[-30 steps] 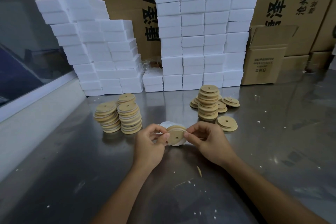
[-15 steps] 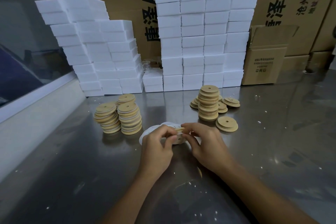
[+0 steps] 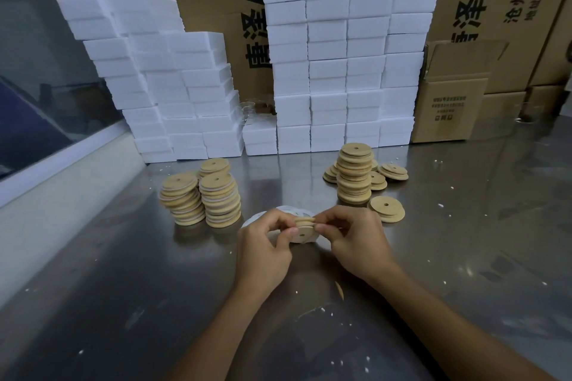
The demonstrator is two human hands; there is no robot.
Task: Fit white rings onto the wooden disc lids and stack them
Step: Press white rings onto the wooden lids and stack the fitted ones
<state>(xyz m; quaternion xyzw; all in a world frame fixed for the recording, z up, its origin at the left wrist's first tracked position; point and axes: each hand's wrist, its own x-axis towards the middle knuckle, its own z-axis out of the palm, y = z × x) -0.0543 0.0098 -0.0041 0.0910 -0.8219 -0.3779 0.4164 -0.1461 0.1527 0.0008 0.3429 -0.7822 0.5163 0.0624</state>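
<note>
Here, left hand (image 3: 263,254) and right hand (image 3: 356,241) pinch one lid (image 3: 305,230) by its edges with curled fingers at tabletop (image 3: 464,257) centre; stacks (image 3: 201,196) at 10 and 2 o'clock, bare steel toward 6.

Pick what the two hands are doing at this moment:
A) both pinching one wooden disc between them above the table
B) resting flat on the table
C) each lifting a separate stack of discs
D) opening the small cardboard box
A: the left hand and right hand both pinch the edges of one wooden disc held between them.
</note>
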